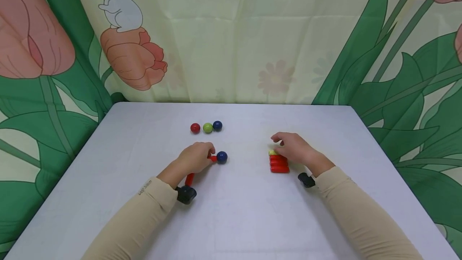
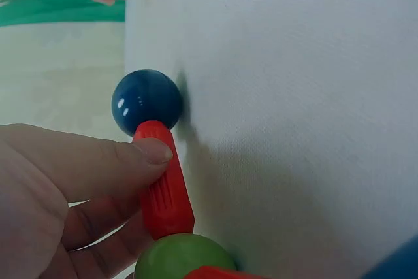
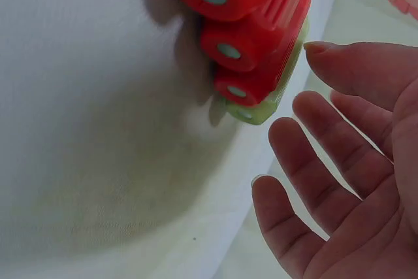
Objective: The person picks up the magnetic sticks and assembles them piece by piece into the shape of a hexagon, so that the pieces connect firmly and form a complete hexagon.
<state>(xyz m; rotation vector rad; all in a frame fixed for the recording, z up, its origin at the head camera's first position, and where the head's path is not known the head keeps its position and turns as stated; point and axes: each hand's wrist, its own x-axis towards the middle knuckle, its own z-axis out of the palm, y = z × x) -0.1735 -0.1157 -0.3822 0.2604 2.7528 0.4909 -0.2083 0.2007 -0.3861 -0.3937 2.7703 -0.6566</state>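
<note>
My left hand (image 1: 196, 157) pinches a red magnetic rod (image 2: 171, 194) between thumb and fingers. One end of that rod meets a dark blue ball (image 1: 221, 157); the other meets a green ball (image 2: 186, 256). From the green ball a second red rod (image 1: 189, 179) runs back toward the left wrist. A blue shape (image 2: 400, 262) shows at the lower right corner of the left wrist view. My right hand (image 1: 294, 147), fingers spread and loosely bent, hovers by three red rods (image 1: 279, 169) and a yellow-green rod (image 3: 248, 112) lying side by side. Whether its thumb touches the yellow-green rod, I cannot tell.
Farther back on the white table (image 1: 245, 220) sit a red ball (image 1: 195, 128), a green ball (image 1: 207, 128) and a dark blue ball (image 1: 217, 126) in a row. A patterned curtain (image 1: 223, 51) hangs behind the table.
</note>
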